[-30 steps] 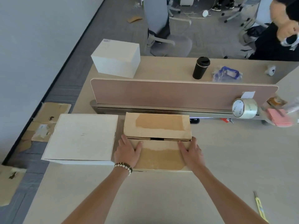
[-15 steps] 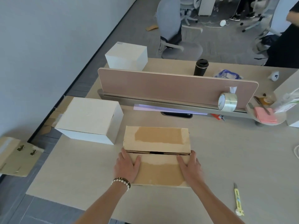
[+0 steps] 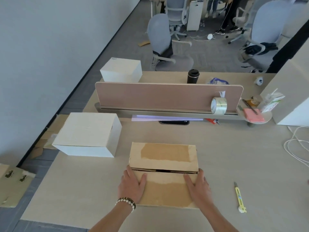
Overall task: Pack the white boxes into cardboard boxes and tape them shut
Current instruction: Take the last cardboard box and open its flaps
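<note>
Office chairs and grey carpet fill the top of the frame, and a pale wooden desk (image 3: 234, 156) fills the lower part. At lower centre sits the brown corrugated cardboard box (image 3: 163, 173), its two top flaps folded down with a dark gap between them. The left hand (image 3: 132, 185) and right hand (image 3: 198, 186) lie flat on the near flap, fingers straight and pressing, gripping nothing. A large white box (image 3: 88, 133) stands at middle left; a second white box (image 3: 122, 70) sits beyond the brown divider panel (image 3: 158, 96). The clear tape roll (image 3: 218, 105) rests at the divider's right end, and a yellow utility knife (image 3: 240, 197) lies at lower right. The carton looks light and stiff, though its flaps probably spring up, so one palm should hold the seam while taping; lifting is best done by the side walls.
</note>
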The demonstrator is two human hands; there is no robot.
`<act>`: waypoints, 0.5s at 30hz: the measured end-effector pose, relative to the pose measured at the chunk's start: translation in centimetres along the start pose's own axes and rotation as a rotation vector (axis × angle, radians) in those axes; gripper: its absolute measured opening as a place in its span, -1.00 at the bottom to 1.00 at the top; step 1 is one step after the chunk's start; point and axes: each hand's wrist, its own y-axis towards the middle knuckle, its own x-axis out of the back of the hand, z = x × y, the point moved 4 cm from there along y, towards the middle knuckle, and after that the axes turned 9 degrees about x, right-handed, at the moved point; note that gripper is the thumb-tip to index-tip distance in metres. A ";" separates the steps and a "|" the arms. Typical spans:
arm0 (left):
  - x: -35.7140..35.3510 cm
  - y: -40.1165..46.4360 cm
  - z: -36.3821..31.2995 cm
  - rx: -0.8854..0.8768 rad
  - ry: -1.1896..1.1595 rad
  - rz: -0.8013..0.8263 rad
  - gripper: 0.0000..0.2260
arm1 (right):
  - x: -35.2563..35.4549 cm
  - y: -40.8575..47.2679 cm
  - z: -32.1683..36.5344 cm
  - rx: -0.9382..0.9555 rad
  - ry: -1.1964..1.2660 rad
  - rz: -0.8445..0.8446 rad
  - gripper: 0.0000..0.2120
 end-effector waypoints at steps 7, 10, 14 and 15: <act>-0.2 -1.2 2.1 -0.040 -0.094 0.013 -0.19 | -0.2 -2.9 -0.2 -0.011 0.009 -0.012 -0.36; -0.5 -1.6 2.9 -0.032 -0.151 0.066 -0.18 | -0.3 -3.8 -0.5 -0.018 0.008 0.006 -0.35; -0.1 -1.4 3.3 0.005 -0.291 0.183 -0.24 | 0.0 -4.1 -0.5 -0.023 0.035 0.017 -0.36; 0.2 -1.2 3.3 0.010 -0.315 0.213 -0.26 | 0.2 -4.3 -0.5 -0.033 0.051 0.019 -0.34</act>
